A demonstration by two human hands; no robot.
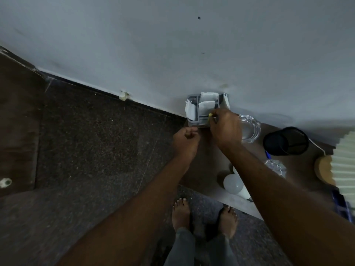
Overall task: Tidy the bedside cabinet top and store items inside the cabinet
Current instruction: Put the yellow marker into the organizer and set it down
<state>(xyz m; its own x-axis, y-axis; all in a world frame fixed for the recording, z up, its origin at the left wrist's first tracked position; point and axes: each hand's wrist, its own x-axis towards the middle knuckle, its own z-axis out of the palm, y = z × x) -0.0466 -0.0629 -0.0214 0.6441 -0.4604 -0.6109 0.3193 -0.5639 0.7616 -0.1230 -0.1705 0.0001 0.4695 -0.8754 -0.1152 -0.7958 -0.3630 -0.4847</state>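
Your right hand point(224, 127) pinches a small yellow item point(210, 115) over the grey organiser tray point(192, 122), at the cabinet top's point(207, 156) far corner against the wall point(172, 54). Your left hand point(185, 139) curls by its front rim; whether that grip holds it, I cannot tell. It looks like light, stiff plastic with loose paper point(206, 106) inside, so lift it level by both rims.

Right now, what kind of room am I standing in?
Likely a bedroom corner: a low brown cabinet top against a plain wall, holding a light bulb, a black mesh holder and a pleated shade that looks like a lamp's.
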